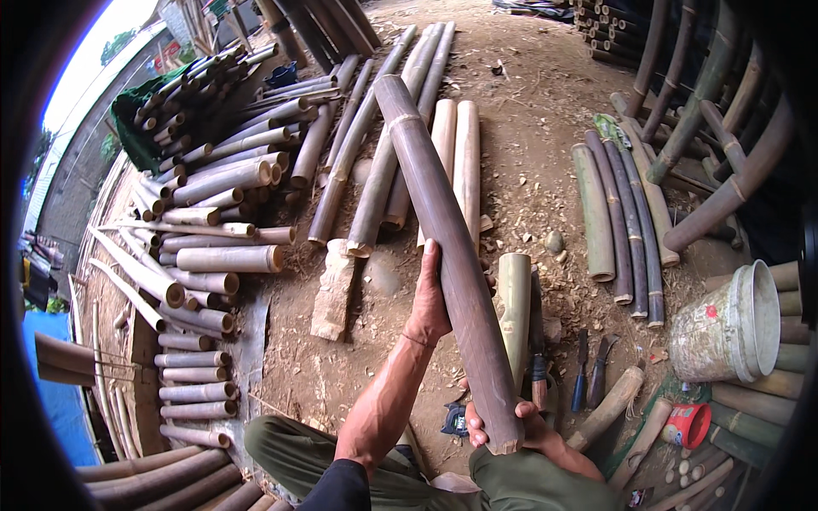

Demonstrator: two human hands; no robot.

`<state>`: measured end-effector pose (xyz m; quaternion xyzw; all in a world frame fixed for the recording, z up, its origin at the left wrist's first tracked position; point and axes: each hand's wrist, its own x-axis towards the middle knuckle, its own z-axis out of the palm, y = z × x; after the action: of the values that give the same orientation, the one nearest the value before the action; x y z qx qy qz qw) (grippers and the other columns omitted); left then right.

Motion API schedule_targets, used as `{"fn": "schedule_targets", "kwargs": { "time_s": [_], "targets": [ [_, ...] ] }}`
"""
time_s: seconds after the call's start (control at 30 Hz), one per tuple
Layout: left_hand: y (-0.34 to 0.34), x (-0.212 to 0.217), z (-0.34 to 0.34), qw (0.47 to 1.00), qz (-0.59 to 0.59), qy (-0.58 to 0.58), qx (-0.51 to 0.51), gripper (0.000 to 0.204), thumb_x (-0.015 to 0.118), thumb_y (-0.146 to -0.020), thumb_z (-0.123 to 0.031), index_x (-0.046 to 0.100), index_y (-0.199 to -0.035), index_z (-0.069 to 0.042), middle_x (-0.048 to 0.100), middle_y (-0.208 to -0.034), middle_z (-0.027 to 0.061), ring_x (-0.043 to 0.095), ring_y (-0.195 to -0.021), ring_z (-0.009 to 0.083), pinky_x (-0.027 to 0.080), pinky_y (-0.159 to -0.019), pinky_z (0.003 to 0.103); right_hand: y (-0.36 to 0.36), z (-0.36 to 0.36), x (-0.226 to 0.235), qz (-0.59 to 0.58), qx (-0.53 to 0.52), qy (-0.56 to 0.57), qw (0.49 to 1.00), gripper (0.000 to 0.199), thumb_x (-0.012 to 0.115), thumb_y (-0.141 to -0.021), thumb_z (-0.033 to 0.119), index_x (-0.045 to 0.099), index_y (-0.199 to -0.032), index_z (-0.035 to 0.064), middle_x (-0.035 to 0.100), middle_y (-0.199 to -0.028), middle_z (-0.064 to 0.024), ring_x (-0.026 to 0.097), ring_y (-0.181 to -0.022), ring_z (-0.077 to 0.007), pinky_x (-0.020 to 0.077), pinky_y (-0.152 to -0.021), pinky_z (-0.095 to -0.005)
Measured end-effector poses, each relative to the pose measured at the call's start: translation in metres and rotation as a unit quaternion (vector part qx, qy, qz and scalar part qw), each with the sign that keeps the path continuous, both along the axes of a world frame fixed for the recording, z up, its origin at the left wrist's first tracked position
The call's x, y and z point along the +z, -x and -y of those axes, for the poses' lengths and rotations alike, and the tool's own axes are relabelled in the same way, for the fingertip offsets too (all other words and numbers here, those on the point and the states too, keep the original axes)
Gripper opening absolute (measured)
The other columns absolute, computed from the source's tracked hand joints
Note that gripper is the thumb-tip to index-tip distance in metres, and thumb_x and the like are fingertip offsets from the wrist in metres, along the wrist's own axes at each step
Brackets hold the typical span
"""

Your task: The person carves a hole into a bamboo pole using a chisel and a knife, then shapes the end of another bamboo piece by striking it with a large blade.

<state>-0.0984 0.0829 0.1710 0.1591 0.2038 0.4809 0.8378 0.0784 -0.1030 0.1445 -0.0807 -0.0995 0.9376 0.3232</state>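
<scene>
stacked poles left, bucket right

a bamboo pole is held by the left hand at its middle and the right hand at its near end. two knives are laid on the ground between the pole and the bucket. a tub is set at the bucket's near side.

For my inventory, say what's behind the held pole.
Pale poles and dirt partly show behind the dark pole; covered stretches and most fingers of the left hand are hidden.
</scene>
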Motion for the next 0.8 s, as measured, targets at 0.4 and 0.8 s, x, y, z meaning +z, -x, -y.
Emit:
{"fn": "schedule_targets", "kwargs": {
  "time_s": [0.4,0.8],
  "targets": [
    [0.028,-0.010,0.013,0.948,-0.271,-0.078,0.148,0.058,0.064,-0.090,-0.051,0.054,-0.114,0.000,0.064,-0.092,0.0102,0.066,-0.078,0.0181,0.057,-0.069,0.032,0.015,-0.001,-0.022,0.425,-0.052,-0.270,0.863,0.091,0.084,-0.072,0.034,0.036,-0.139,-0.0048,0.057,-0.121,-0.0174,0.059,-0.112,-0.0298,0.0460,-0.099,-0.0407],
    [0.048,-0.006,0.008,0.987,-0.114,-0.094,0.058,0.072,0.060,-0.089,-0.053,0.044,-0.132,0.002,0.065,-0.102,0.0135,0.067,-0.088,0.0206,0.058,-0.077,0.033,0.035,0.015,-0.010,0.486,-0.001,-0.332,0.808,0.101,0.085,-0.068,0.039,0.032,-0.144,-0.0026,0.052,-0.131,-0.0174,0.052,-0.123,-0.0267,0.0412,-0.105,-0.0396]
  ]
}}
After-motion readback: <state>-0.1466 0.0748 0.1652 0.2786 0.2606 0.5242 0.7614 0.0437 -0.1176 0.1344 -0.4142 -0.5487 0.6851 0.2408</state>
